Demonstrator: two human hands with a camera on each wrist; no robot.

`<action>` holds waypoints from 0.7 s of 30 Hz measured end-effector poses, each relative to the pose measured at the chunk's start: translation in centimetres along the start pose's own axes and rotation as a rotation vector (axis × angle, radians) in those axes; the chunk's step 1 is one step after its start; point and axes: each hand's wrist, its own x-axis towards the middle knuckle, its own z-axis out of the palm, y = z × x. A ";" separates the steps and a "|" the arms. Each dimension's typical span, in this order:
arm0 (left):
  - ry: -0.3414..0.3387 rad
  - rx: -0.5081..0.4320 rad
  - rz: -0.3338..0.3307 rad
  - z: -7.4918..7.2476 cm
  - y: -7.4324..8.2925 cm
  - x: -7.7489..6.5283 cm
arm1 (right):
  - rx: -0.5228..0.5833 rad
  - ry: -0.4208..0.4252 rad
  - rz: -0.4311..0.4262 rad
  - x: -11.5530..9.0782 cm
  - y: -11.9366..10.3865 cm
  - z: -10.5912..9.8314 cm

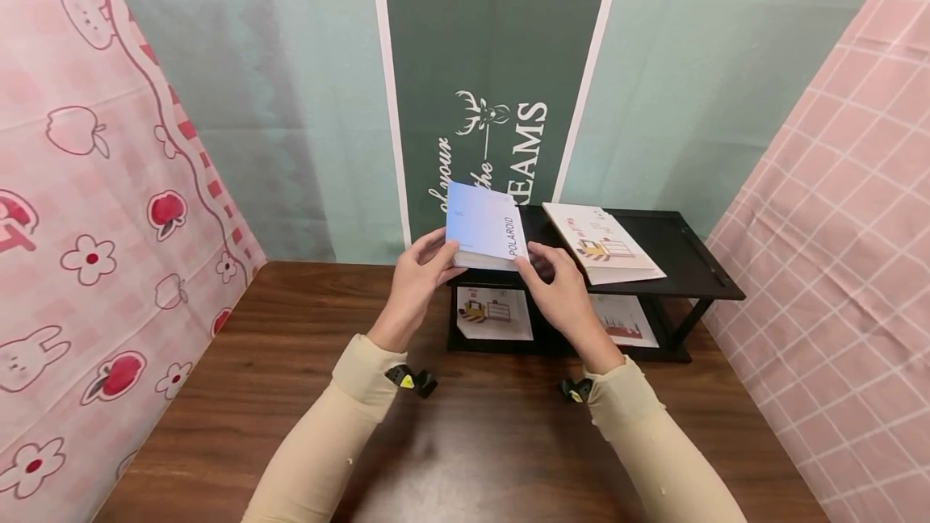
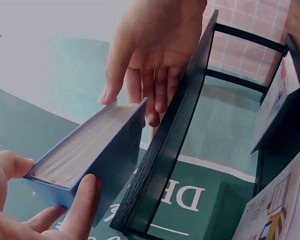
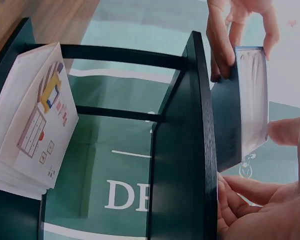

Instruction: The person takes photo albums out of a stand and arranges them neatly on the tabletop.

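Observation:
A blue photo album [image 1: 483, 224] with "POLAROID" on its cover is held tilted over the left part of a black two-tier shelf [image 1: 708, 281]. My left hand [image 1: 420, 269] grips its left side, thumb on the front cover and fingers beneath. At the right corner my right hand [image 1: 561, 287] pinches it between thumb and fingers. The white page edges of the album [image 2: 85, 142] show in the left wrist view, with the shelf's top board [image 2: 165, 130] close beside it. In the right wrist view, the thumb of the right hand [image 3: 275, 205] meets the album's edge.
On the top tier, right of the album, lies a white book [image 1: 606, 244] with a drawn building. The lower tier holds another illustrated book [image 1: 496, 313] and a white one with red print [image 1: 626, 321]. The shelf stands on a brown wooden table [image 1: 327, 442] before a green curtain [image 1: 305, 103].

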 end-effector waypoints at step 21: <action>-0.056 0.017 0.073 -3.5 0.7 -2.6 | 0.269 -0.007 -0.010 -2.0 -2.1 1.6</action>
